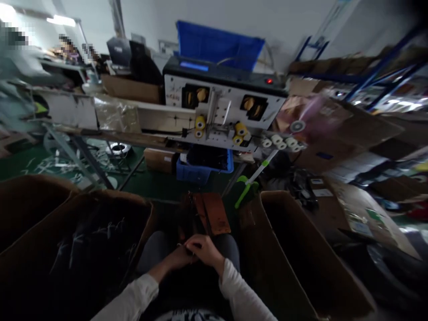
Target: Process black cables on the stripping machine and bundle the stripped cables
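Note:
Over my lap, my left hand (181, 257) and my right hand (206, 250) meet, fingers closed together. Right thumb and fingertips press in a pinch above the left fingers. A tiny pale bit shows at the fingertips, but what they grip is too small and dark to name. Just beyond them is an orange-brown panel (214, 213) with dark slits, close to my knees. On my left a large cardboard box (149, 211) holds dark contents with thin white strands on top. To my right stands another tall cardboard box (264, 249), its inside in shadow.
Ahead is a bench-mounted machine (220, 104) with yellow rollers and a red light. Under it sit a blue bin (194, 174) and a small carton (159, 161). A green-footed stand (245, 183) is near the right box. A pink fan (307, 118) stands beside the machine.

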`<action>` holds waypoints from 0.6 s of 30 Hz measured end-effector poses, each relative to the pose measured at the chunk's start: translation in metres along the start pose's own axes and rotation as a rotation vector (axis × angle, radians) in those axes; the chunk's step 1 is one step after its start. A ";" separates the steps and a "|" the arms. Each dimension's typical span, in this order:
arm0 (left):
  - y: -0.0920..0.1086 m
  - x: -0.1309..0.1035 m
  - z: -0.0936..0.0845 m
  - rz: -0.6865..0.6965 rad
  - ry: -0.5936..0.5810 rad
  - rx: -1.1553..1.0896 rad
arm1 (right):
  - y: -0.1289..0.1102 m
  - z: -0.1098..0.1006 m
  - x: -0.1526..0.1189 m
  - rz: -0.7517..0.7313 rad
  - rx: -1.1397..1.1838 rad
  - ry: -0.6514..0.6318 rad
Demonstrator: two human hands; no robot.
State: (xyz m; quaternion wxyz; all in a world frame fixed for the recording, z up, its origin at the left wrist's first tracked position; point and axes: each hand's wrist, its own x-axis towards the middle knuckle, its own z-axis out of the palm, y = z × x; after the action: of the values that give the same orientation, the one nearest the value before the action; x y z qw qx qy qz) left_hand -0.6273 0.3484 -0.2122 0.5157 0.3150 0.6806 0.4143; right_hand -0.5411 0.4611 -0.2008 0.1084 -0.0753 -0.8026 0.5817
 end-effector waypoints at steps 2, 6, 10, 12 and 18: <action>0.006 -0.007 -0.012 0.027 0.033 0.225 | 0.003 0.001 0.004 0.025 -0.027 0.058; 0.030 -0.027 -0.035 0.024 0.119 0.943 | 0.006 0.000 0.005 0.163 -0.090 0.037; 0.060 -0.036 -0.039 0.082 0.164 1.240 | 0.012 0.005 0.010 0.260 -0.184 -0.016; 0.069 -0.035 -0.034 0.178 0.159 1.242 | 0.014 0.009 0.013 0.226 -0.257 -0.006; 0.094 -0.026 -0.041 0.420 0.141 1.142 | 0.021 0.015 0.010 0.084 -0.280 0.115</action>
State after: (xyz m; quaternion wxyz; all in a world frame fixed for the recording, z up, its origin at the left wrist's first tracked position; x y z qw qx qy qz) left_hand -0.6595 0.3598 -0.1124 0.1265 0.6407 0.7511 0.0966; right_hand -0.5549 0.4566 -0.2241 0.1180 -0.1564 -0.8646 0.4628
